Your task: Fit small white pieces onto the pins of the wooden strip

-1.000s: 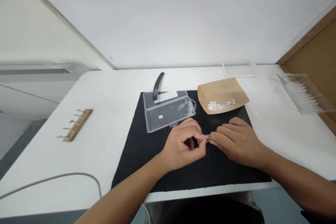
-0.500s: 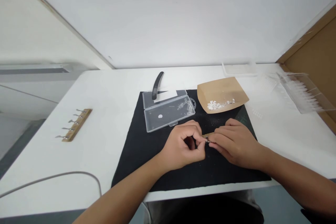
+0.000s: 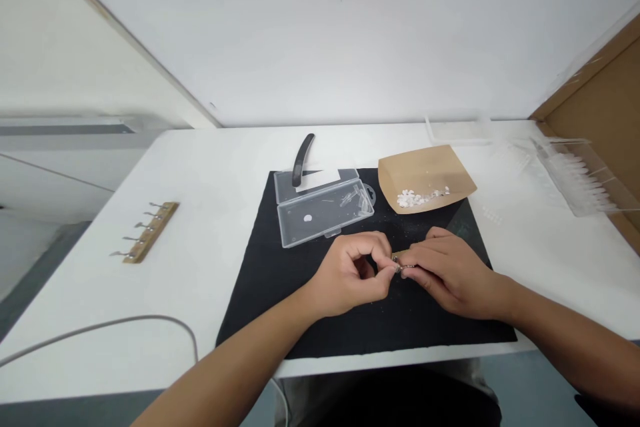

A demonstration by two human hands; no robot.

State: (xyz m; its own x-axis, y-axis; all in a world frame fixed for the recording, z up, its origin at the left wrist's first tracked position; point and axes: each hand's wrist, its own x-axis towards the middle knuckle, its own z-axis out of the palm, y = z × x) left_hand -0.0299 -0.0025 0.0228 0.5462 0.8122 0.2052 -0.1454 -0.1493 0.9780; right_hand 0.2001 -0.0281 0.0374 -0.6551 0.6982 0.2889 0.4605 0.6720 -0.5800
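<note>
Over the black mat point(image 3: 270, 293), my left hand point(image 3: 350, 277) is closed in a pinch, thumb and forefinger on one end of a small shiny metal clip point(image 3: 406, 267). My right hand point(image 3: 447, 273) is closed on the clip's other end, fingers bent over it. A sliver of light brown wood point(image 3: 399, 254) shows behind the fingertips; most of it is hidden by my right hand. Beyond my hands lies an open clear plastic case point(image 3: 320, 219) holding clear slivers and a white dot. A brown paper tray point(image 3: 425, 170) with small white pieces point(image 3: 413, 198) stands at its right.
A dark curved nail file point(image 3: 303, 160) and a white card point(image 3: 317, 179) rest on the case lid. On the left lies a wooden strip point(image 3: 157, 230) with several metal clips. Clear boxes of nail tips point(image 3: 580, 177) stand at the right. A grey cable point(image 3: 125, 319) crosses the front left.
Both hands stay together over the mat; the left fingertips have shifted slightly right, and more of the metal clip shows under the right fingers. The whole view has shifted a little.
</note>
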